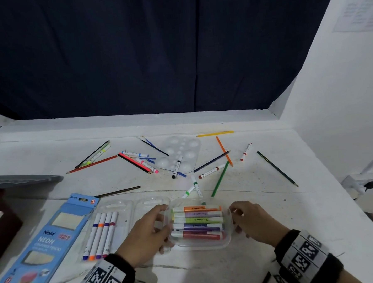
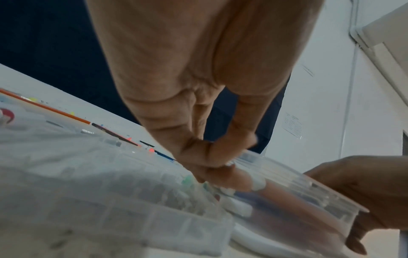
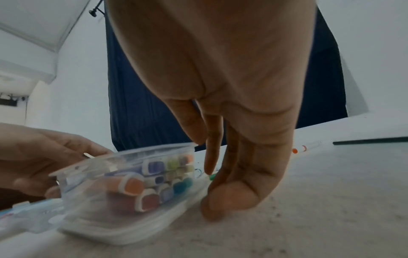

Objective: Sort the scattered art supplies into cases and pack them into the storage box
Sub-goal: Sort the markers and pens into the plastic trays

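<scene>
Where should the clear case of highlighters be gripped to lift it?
Probably by its two short ends, one hand from each side. The clear case lies flat with the highlighters running crosswise, and the left hand and right hand already flank those ends, where the rim offers an edge.
</scene>
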